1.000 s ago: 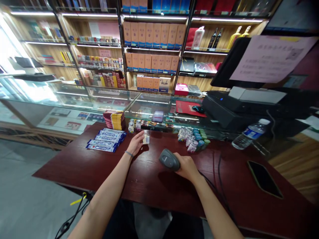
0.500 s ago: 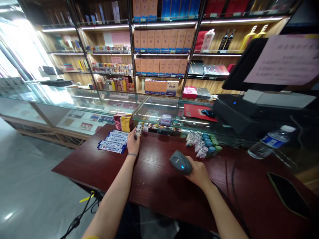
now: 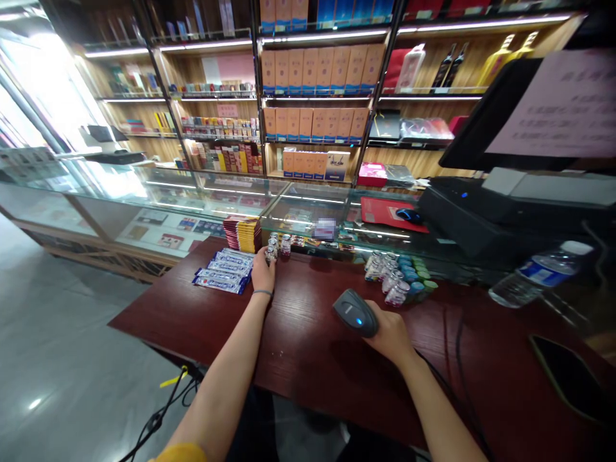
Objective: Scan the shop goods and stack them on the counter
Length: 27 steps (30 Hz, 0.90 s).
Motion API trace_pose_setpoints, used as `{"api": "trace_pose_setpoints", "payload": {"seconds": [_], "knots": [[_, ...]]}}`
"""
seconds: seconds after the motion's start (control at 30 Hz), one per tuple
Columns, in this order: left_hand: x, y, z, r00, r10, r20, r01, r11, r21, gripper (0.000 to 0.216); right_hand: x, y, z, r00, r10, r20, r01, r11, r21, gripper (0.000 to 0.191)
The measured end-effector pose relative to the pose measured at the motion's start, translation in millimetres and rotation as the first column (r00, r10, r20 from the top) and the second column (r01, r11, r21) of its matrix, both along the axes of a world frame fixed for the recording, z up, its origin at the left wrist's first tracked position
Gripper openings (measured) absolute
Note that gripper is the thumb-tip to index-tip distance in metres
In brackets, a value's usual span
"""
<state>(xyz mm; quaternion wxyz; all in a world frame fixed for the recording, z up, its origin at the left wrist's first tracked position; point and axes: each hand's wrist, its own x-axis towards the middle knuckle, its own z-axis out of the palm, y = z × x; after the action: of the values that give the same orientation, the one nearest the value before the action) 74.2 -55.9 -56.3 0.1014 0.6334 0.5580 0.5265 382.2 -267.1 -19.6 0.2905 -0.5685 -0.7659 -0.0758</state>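
Observation:
My left hand (image 3: 264, 271) reaches to the far side of the table, its fingers curled around a small silver-capped jar (image 3: 270, 255). Beside it another such jar (image 3: 285, 244) stands upright. Left of that hand lie several blue-and-white packets (image 3: 224, 271), with a stack of red and yellow packs (image 3: 242, 233) behind them. My right hand (image 3: 391, 328) is closed around the grip of a dark barcode scanner (image 3: 356, 312), held over the table and pointing left. Past the scanner stands a group of small jars (image 3: 395, 292) with silver, blue and green ones side by side.
A water bottle (image 3: 541, 274) and a phone (image 3: 568, 375) are on the right of the dark red table (image 3: 308, 346). Beyond it runs a glass display counter (image 3: 216, 192). A black monitor and machine (image 3: 462, 215) stand at right; the scanner cable trails across the tabletop.
The whole view has shifted slightly, so things appear a little further right. Both hands keep nearly the same places and the same holds.

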Motion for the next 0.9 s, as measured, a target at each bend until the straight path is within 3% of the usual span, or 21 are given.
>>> {"api": "trace_pose_setpoints", "payload": {"seconds": [0.33, 0.53, 0.7, 0.9], "knots": [[0, -3, -0.6, 0.998, 0.003, -0.057, 0.004, 0.992, 0.124, 0.061, 0, 1, 2.0, 0.999, 0.005, -0.032, -0.004, 0.999, 0.05, 0.035], [12, -15, 10.2, 0.997, -0.018, -0.08, 0.04, 0.958, 0.284, 0.053, 20, 1, 1.6, 0.985, -0.139, -0.105, 0.152, 0.981, 0.119, 0.025], [57, -26, 16.6, 0.97, -0.217, -0.11, 0.239, 0.937, 0.254, 0.05, 43, -2, 0.2, 0.929, -0.318, -0.191, 0.337, 0.939, 0.073, 0.041], [143, -45, 13.4, 0.894, -0.438, -0.094, 0.448, 0.877, 0.175, 0.049, 69, -11, 5.9, 0.833, -0.479, -0.279, 0.504, 0.863, 0.025, 0.043]]}}
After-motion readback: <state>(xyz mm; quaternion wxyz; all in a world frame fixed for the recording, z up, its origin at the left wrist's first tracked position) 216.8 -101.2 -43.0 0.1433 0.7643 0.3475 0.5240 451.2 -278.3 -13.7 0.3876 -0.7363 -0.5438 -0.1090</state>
